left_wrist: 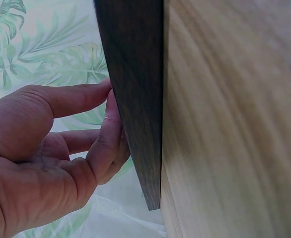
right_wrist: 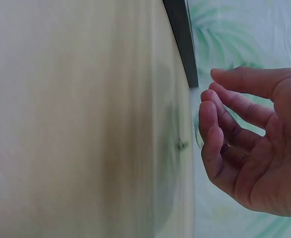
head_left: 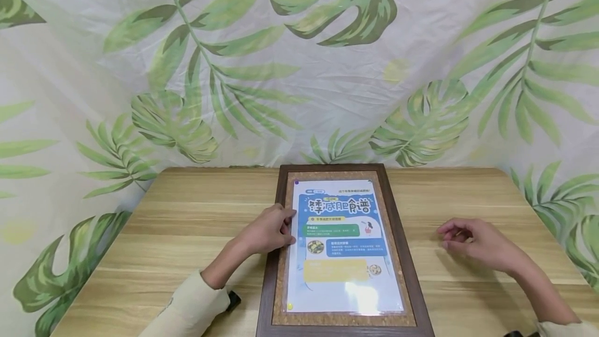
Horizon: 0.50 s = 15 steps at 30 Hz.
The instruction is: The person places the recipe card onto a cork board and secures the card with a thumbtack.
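Observation:
A cork board [head_left: 343, 319] in a dark wooden frame [head_left: 267, 300] lies on the table, bearing a blue and white printed sheet [head_left: 327, 295]. A purple pushpin [head_left: 297, 182] marks its top left corner, a yellow pushpin [head_left: 290, 306] its bottom left, and a small dark greenish pin [head_left: 370, 181] its top right. My left hand [head_left: 267, 229] reaches over the frame's left side, thumb and fingertips touching the sheet's left edge. In the left wrist view the frame's side [left_wrist: 135, 109] partly hides those fingertips. To the right of the board, my right hand [head_left: 484, 246] hovers above the table, fingers loosely curled, holding nothing.
The wood-grain table [head_left: 187, 222] extends on both sides of the board. Behind it hangs a pale cloth [head_left: 327, 92] with green leaf prints. A glare spot covers part of the sheet's lower half. Dark wrist straps [head_left: 233, 301] show at the sleeves.

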{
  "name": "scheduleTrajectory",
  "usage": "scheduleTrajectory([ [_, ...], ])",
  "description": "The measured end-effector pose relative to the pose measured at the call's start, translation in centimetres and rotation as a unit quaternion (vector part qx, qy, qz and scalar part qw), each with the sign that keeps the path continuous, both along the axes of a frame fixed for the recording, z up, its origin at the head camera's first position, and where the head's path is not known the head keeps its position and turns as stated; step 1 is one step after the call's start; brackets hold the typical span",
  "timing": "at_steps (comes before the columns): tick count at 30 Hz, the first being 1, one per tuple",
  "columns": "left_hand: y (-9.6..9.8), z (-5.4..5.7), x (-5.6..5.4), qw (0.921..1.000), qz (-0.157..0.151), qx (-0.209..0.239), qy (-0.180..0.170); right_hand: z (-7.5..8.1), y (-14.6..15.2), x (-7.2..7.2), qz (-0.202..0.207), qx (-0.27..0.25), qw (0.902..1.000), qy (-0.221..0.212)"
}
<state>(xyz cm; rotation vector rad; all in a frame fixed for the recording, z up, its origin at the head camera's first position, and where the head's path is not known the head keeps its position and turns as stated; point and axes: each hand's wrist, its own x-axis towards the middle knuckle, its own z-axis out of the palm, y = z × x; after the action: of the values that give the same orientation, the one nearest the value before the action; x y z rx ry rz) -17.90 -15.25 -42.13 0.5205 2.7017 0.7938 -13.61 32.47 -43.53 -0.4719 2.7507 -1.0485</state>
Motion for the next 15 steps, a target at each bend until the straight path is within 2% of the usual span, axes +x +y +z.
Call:
scheduleTrajectory([
  [3, -0.1, 0.1, 0.1, 1.0, 0.001, -0.001, 0.0, 0.2, 0.8, -0.6, -0.026, 0.025, 0.9993, 0.01],
  [9, -0.1, 0.1, 0.1, 1.0, -0.004, -0.007, 0.006, 0.4, 2.2, -1.8, -0.051, 0.078, 0.9943, 0.051],
  [12, -0.1, 0.1, 0.1, 0.9999, -0.006, -0.006, 0.006, 0.3, 2.8, -2.3, -0.054, 0.091, 0.993, 0.053],
  [15, -0.1, 0.1, 0.1, 0.9999, -0.007, -0.005, 0.006, 0.0, 3.3, -2.8, -0.036, 0.091, 0.9939, 0.05],
])
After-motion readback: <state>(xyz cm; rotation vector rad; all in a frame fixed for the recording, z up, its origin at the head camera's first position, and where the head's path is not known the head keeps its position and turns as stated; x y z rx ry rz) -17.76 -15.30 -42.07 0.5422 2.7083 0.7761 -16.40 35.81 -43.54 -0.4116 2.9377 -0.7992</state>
